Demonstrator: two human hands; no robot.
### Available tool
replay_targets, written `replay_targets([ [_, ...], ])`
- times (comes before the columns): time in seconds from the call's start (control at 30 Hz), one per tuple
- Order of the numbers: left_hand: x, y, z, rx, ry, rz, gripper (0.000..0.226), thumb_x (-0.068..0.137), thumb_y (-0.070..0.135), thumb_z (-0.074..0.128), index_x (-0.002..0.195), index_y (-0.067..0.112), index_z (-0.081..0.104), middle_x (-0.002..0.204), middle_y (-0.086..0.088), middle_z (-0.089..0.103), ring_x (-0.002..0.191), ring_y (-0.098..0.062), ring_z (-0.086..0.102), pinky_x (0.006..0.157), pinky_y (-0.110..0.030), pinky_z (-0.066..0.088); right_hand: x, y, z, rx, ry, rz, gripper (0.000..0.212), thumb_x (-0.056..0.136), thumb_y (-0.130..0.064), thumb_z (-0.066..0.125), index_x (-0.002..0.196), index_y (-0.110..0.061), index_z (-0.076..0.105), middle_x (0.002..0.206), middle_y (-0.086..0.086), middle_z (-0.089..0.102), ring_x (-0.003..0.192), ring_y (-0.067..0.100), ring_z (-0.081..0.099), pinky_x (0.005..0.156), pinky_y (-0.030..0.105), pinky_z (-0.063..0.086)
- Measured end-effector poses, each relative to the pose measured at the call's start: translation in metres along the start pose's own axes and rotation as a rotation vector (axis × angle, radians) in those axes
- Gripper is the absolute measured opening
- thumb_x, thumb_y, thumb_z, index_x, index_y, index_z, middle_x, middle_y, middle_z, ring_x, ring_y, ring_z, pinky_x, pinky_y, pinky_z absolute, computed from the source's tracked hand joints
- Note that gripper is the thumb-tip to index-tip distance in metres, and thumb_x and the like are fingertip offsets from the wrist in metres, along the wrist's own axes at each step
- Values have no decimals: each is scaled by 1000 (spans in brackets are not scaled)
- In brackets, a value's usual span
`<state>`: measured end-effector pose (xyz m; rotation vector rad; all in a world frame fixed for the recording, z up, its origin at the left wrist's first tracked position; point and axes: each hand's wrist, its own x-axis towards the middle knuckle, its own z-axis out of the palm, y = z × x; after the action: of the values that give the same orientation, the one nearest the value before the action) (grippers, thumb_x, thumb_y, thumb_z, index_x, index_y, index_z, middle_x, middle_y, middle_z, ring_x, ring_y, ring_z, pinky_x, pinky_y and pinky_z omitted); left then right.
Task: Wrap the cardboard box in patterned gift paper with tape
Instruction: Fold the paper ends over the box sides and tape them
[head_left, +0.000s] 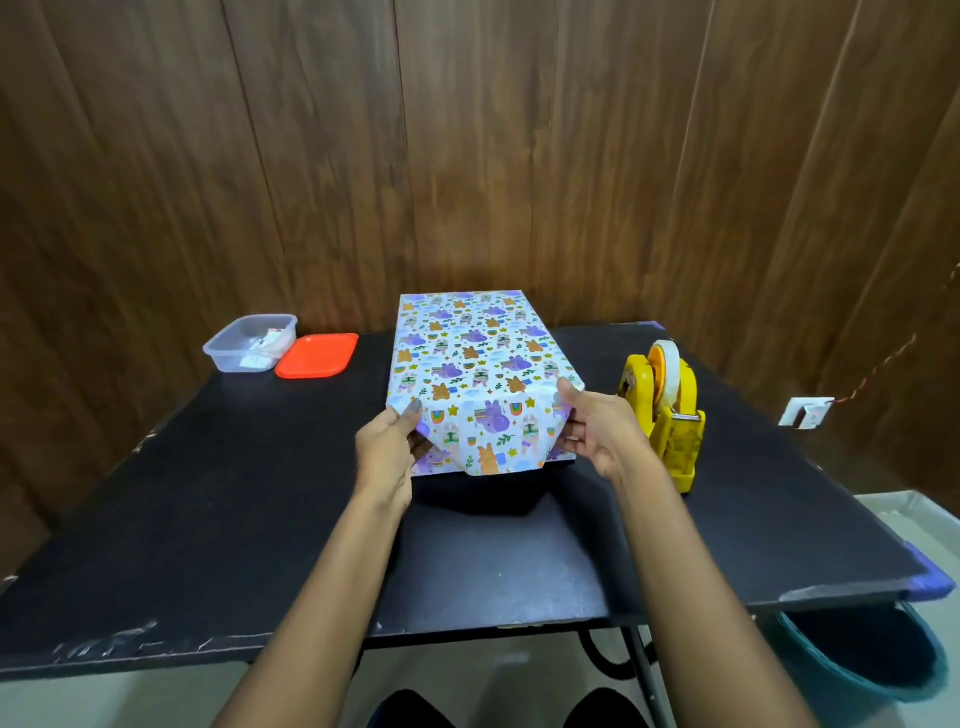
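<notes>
Between the two hands, the wrapped cardboard box (467, 358) sits on the black table (208, 519), its long axis running away from the grip. The left hand (387, 449) and right hand (597, 431) each pinch a near-end corner of the gift paper (483, 447). The yellow tape dispenser (662, 410) stands just outside the right hand, the nearer one. Well beyond the left hand, a clear tub (249, 343) holds small white items, with its orange lid (317, 356) beside it.

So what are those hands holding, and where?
The gift paper: the left hand pinches its fold at the near left corner, the right hand pinches it at the near right corner.
</notes>
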<state>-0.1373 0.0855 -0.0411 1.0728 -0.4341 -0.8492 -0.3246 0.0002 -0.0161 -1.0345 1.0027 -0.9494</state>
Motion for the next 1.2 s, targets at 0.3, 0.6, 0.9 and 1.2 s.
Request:
replay_targets([
  [0.3,8,-23,-6,166,62,240,34,89,12,61,60,4,46,67,-15,53,40,-20,58,45,-30,51,6,21,-3,-4,29,-169,16,92,-22,58,91,-7,63,61,-3,70,48,9,64,42,19,48],
  [0.6,6,-25,-1,47,55,208,20,91,11,58,71,8,57,73,-7,65,63,-21,60,45,-27,53,11,32,-4,-74,55,-255,22,92,-25,59,76,-11,64,68,0,70,53,11,65,46,23,53],
  [0.9,3,-45,-2,236,26,222,20,87,0,60,71,9,56,52,9,61,54,-1,60,59,-19,53,18,35,-15,-208,-102,-297,7,89,2,58,91,-2,63,63,-7,68,49,0,60,47,12,45],
  [1.2,5,-58,2,379,116,276,34,86,0,63,63,11,39,62,-6,51,64,-16,54,64,-28,45,27,49,-14,-363,-25,-316,13,86,-4,63,73,-2,62,71,4,64,54,0,56,55,12,44],
])
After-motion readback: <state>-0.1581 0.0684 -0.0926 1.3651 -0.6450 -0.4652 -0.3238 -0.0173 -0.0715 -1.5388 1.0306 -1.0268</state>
